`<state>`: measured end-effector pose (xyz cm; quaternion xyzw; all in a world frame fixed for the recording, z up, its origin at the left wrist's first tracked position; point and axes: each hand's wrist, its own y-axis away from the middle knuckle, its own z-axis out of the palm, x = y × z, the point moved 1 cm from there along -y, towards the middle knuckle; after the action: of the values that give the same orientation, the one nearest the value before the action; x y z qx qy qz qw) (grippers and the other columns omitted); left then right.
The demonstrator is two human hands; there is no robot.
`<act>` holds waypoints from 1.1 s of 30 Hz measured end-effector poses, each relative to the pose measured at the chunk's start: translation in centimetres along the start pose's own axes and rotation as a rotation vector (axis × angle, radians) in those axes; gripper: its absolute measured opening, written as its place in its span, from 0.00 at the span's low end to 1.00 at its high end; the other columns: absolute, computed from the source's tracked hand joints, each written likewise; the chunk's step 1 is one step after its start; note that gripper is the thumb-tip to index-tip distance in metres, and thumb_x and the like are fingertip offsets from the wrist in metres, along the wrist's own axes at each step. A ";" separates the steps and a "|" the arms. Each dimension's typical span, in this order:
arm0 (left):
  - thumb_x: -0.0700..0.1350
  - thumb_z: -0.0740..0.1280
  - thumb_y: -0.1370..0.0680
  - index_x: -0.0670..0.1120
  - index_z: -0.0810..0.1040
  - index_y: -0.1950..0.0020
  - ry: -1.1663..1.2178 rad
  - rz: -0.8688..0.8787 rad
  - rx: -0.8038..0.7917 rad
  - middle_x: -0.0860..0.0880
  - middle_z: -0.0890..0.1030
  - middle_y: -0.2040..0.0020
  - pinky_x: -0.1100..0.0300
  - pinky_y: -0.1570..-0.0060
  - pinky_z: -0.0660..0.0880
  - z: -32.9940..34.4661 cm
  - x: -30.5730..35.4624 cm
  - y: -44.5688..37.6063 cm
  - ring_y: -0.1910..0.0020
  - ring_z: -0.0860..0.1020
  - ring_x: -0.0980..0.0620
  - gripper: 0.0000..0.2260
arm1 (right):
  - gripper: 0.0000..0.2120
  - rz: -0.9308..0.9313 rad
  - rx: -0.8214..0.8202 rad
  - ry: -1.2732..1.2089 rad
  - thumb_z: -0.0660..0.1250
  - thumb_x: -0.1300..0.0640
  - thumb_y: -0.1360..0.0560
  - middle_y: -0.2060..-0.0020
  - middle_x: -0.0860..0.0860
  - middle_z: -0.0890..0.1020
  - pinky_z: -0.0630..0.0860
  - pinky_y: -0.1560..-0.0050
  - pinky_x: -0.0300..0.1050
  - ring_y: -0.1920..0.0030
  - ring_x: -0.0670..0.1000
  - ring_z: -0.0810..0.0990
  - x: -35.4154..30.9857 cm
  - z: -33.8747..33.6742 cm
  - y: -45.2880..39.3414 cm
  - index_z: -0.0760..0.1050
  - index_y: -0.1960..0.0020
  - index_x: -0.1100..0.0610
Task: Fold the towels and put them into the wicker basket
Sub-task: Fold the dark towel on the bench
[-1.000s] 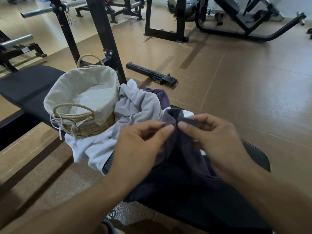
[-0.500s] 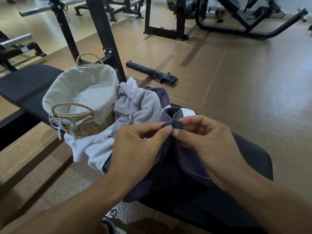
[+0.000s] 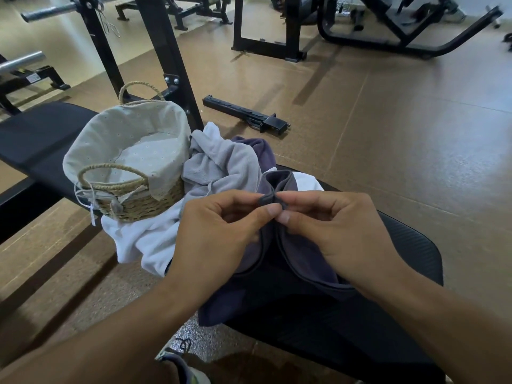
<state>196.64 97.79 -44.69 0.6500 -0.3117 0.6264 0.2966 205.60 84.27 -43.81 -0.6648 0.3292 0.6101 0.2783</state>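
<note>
Since a second ago your two hands have drawn together, bringing the corners of the dark purple towel (image 3: 302, 253) to meet; your left hand (image 3: 219, 239) and right hand (image 3: 340, 234) each pinch a corner between thumb and forefinger, fingertips touching; below the grip the towel hangs onto the black table (image 3: 410, 245); beyond the grip lie a grey towel (image 3: 221, 167) and a white towel (image 3: 144, 239), crumpled; left of and beyond the grip stands the wicker basket (image 3: 138, 200), cloth-lined, on the white towel's edge.
</note>
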 end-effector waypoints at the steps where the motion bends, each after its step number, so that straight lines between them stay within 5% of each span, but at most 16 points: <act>1: 0.48 0.77 0.36 0.47 0.86 0.57 -0.008 0.003 0.000 0.48 0.88 0.60 0.37 0.49 0.81 0.0 0.0 0.0 0.58 0.86 0.50 0.10 | 0.12 0.001 0.006 -0.002 0.75 0.64 0.28 0.58 0.46 0.88 0.81 0.51 0.36 0.56 0.43 0.87 0.0 0.1 0.0 0.85 0.51 0.48; 13: 0.49 0.77 0.35 0.47 0.86 0.61 -0.054 0.002 0.005 0.46 0.86 0.64 0.34 0.54 0.81 0.1 0.4 0.2 0.63 0.84 0.50 0.08 | 0.11 -0.010 0.033 -0.055 0.77 0.68 0.31 0.63 0.52 0.87 0.84 0.54 0.44 0.62 0.49 0.86 0.4 0.2 0.2 0.83 0.52 0.56; 20: 0.44 0.78 0.30 0.49 0.85 0.61 -0.105 0.048 0.056 0.48 0.86 0.65 0.36 0.56 0.82 -0.1 0.1 0.1 0.65 0.82 0.54 0.03 | 0.11 -0.034 0.196 -0.048 0.74 0.68 0.27 0.65 0.54 0.82 0.83 0.54 0.59 0.67 0.47 0.82 0.4 0.4 0.4 0.80 0.54 0.53; 23: 0.45 0.80 0.30 0.49 0.86 0.61 -0.114 0.067 0.048 0.49 0.86 0.64 0.37 0.55 0.82 -0.1 -0.2 0.2 0.64 0.83 0.54 0.04 | 0.12 -0.096 0.199 0.021 0.75 0.67 0.29 0.66 0.48 0.82 0.83 0.54 0.54 0.64 0.45 0.81 0.3 0.7 0.8 0.80 0.55 0.50; 28: 0.50 0.77 0.33 0.52 0.86 0.57 -0.114 0.075 0.036 0.50 0.87 0.63 0.38 0.53 0.82 0.0 -0.5 0.2 0.62 0.84 0.51 0.06 | 0.13 -0.134 0.158 0.106 0.77 0.65 0.31 0.65 0.46 0.84 0.76 0.55 0.30 0.63 0.41 0.82 0.5 1.0 0.9 0.80 0.55 0.48; 33: 0.50 0.77 0.32 0.52 0.86 0.58 -0.096 0.079 0.019 0.49 0.87 0.63 0.37 0.54 0.82 0.0 -0.7 0.2 0.62 0.85 0.47 0.05 | 0.14 -0.155 0.153 0.119 0.80 0.62 0.33 0.61 0.47 0.84 0.77 0.53 0.32 0.58 0.43 0.83 0.7 0.9 0.9 0.80 0.54 0.48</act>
<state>196.49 97.71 -45.38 0.6693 -0.3450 0.6087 0.2499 204.37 84.33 -44.54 -0.7000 0.3383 0.5195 0.3544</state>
